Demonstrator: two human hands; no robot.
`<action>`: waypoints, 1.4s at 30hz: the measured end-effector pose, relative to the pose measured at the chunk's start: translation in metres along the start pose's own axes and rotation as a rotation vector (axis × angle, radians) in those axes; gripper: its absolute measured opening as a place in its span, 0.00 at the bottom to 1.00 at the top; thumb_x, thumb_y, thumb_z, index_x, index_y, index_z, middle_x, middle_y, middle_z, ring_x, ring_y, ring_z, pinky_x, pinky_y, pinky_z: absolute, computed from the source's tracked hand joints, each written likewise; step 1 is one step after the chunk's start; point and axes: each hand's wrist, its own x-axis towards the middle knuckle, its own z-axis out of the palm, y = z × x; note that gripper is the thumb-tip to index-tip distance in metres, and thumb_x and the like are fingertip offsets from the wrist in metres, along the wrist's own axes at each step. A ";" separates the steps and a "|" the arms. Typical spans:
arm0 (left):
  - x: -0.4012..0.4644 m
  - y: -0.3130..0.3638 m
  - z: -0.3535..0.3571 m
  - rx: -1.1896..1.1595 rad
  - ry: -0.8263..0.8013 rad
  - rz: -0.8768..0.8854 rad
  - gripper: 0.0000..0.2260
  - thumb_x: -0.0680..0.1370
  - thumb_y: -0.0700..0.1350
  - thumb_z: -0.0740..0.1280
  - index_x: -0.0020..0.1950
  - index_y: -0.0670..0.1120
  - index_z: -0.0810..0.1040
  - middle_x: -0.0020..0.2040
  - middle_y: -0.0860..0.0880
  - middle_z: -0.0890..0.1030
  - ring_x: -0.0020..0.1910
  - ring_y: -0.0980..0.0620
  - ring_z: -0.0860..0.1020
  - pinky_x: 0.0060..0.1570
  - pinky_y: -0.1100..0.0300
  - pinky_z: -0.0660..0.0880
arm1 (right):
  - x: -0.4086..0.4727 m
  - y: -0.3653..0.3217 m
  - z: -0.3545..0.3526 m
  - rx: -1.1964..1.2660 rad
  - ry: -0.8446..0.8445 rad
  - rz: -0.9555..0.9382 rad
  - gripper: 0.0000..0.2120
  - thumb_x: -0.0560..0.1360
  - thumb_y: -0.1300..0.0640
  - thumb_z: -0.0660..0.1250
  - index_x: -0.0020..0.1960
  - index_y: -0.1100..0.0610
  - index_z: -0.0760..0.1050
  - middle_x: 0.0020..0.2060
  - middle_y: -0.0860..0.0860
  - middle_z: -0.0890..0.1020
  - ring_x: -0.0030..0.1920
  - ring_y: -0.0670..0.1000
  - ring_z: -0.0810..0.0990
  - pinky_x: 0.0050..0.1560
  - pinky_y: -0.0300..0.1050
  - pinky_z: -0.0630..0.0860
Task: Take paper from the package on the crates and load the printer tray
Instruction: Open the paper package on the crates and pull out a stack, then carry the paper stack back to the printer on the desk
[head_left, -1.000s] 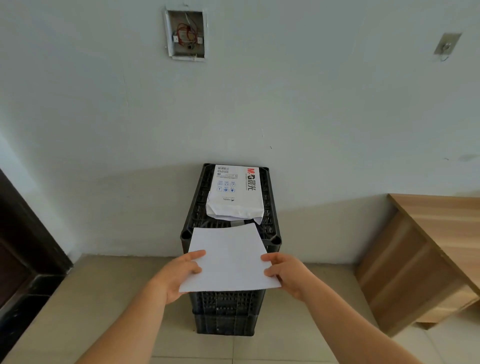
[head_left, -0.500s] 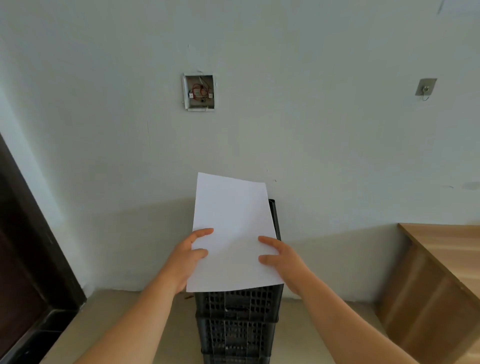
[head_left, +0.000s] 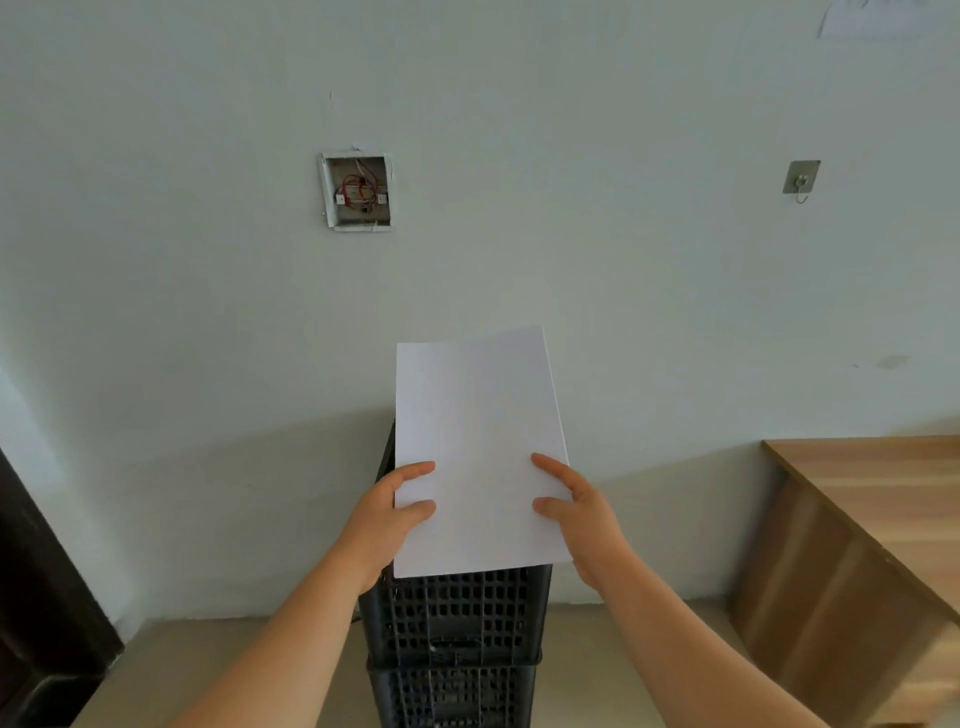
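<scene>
I hold a thin stack of white paper (head_left: 478, 452) upright in front of me, its blank face toward the camera. My left hand (head_left: 387, 514) grips its lower left edge, my right hand (head_left: 582, 512) its lower right edge. Below and behind the paper stand stacked black plastic crates (head_left: 452, 639) against the wall. The paper package on top of the crates is hidden behind the sheets. No printer is in view.
A wooden desk (head_left: 878, 525) stands at the right. A dark door frame (head_left: 36, 597) runs along the left edge. On the white wall are an open electrical box with red wires (head_left: 356, 191) and a small metal hook plate (head_left: 801, 177).
Both hands have lifted the paper off the crates and tipped it up to face me. The view has risen, so the package is now covered by the sheets.
</scene>
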 end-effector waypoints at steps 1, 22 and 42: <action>0.005 0.000 0.003 -0.002 -0.029 0.006 0.18 0.77 0.38 0.67 0.61 0.60 0.77 0.62 0.57 0.74 0.57 0.61 0.74 0.54 0.67 0.71 | 0.001 -0.001 -0.002 0.007 0.018 -0.005 0.24 0.75 0.71 0.64 0.58 0.44 0.78 0.55 0.45 0.79 0.51 0.50 0.81 0.43 0.41 0.80; 0.068 0.055 0.210 -0.039 -0.601 0.164 0.19 0.77 0.36 0.66 0.62 0.57 0.77 0.57 0.58 0.77 0.51 0.61 0.78 0.42 0.72 0.75 | -0.076 -0.027 -0.174 -0.258 0.689 -0.007 0.24 0.75 0.63 0.68 0.65 0.41 0.72 0.54 0.42 0.75 0.51 0.45 0.77 0.45 0.37 0.77; -0.013 0.131 0.592 -0.054 -1.040 0.301 0.20 0.76 0.41 0.69 0.58 0.66 0.75 0.62 0.54 0.76 0.57 0.50 0.77 0.58 0.48 0.77 | -0.251 -0.049 -0.484 -0.239 1.211 -0.079 0.22 0.72 0.62 0.71 0.59 0.39 0.76 0.57 0.50 0.79 0.54 0.52 0.79 0.53 0.45 0.77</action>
